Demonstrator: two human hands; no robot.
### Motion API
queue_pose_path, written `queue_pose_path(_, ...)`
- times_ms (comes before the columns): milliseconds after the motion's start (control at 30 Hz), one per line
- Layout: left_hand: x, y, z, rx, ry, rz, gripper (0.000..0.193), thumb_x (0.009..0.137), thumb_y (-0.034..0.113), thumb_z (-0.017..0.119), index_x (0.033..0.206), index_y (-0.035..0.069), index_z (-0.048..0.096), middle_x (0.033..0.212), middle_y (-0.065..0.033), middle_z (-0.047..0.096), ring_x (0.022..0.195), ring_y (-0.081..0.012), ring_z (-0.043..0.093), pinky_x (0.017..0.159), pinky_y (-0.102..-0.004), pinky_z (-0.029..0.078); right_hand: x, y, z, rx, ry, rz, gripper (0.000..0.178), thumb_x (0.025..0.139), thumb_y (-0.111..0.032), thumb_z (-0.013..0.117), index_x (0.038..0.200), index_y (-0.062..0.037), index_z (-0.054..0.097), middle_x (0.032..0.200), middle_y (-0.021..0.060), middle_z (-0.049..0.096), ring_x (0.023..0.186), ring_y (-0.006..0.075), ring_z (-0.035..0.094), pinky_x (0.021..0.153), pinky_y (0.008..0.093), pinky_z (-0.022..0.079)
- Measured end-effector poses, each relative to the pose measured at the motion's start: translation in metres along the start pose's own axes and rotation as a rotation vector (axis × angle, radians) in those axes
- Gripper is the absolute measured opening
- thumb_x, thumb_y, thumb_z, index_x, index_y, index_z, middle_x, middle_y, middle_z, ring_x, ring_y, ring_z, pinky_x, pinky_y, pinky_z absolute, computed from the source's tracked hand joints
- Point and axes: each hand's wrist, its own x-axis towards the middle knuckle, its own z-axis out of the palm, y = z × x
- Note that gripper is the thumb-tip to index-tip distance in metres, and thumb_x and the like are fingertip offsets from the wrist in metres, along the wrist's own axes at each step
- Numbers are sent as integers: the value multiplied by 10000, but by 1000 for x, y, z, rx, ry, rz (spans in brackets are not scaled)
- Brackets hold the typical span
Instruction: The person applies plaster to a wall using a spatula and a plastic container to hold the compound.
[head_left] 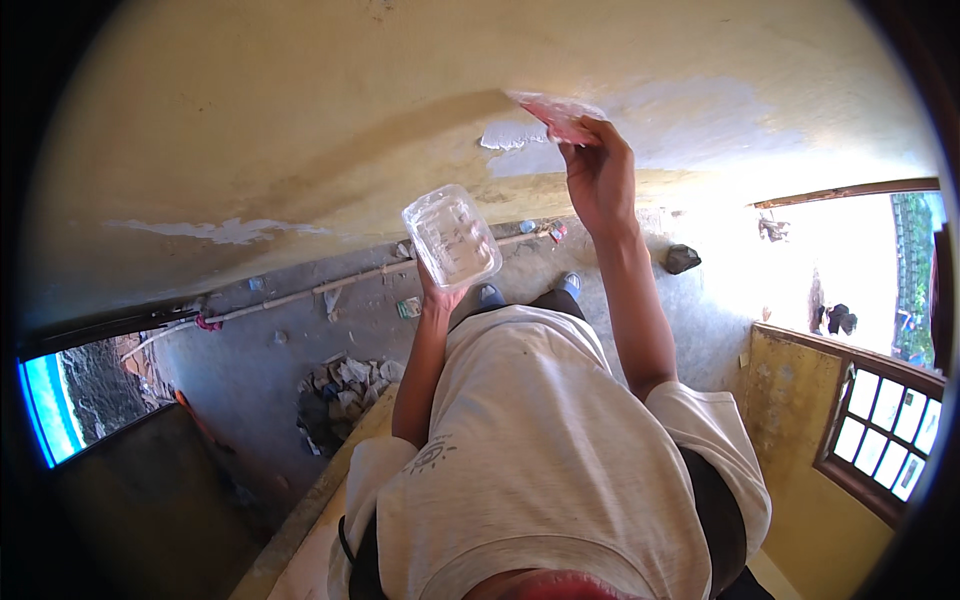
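Observation:
My right hand (602,178) pinches a thin red putty spreader (560,116) smeared with white, its flat blade against the yellow wall (330,80). Beside the blade's left edge is a ragged patch of wet-looking white putty (514,135). A paler, greyish-white smoothed area (690,115) spreads over the wall to the right. Lower and to the left, my left hand (440,292) holds a clear rectangular plastic tub (452,238) from beneath. White residue coats the tub's inside; some of the left fingers show through its side.
A long thin pole (300,295) lies on the grey floor along the wall, with scraps around it. A rubble heap (345,390) sits at left, a dark bag (683,259) at right. Beyond are a bright doorway (840,270) and a paned window (888,418).

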Motion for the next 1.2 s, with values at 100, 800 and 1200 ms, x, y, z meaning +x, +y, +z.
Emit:
queue_pose_path(100, 1, -1, -5, 16, 3, 6, 707, 967, 619, 400, 1459, 113, 451, 1399, -163, 542, 1202, -417, 560, 999, -570, 469, -18, 0, -14, -58, -23, -17, 153, 942, -48, 493, 873, 36, 600, 827, 133, 662, 784, 183, 666, 780, 276, 554)
queue_pose_path(800, -8, -6, -6, 15, 2, 42, 648, 961, 612, 413, 1433, 175, 490, 1390, -76, 559, 1266, -308, 534, 1059, -553, 420, 1, 38, -40, 49, 19, 130, 254, 973, -71, 438, 972, 107, 619, 1056, 219, 676, 1034, 278, 636, 993, 382, 489)
queue_pose_path(1200, -7, -9, -7, 46, 57, 77, 628, 974, 583, 397, 1431, 164, 494, 1391, -83, 560, 1282, -321, 523, 1072, -560, 402, -12, 82, -128, -126, 29, 165, 241, 942, -81, 443, 1018, 64, 621, 958, 187, 698, 934, 262, 678, 954, 411, 496)
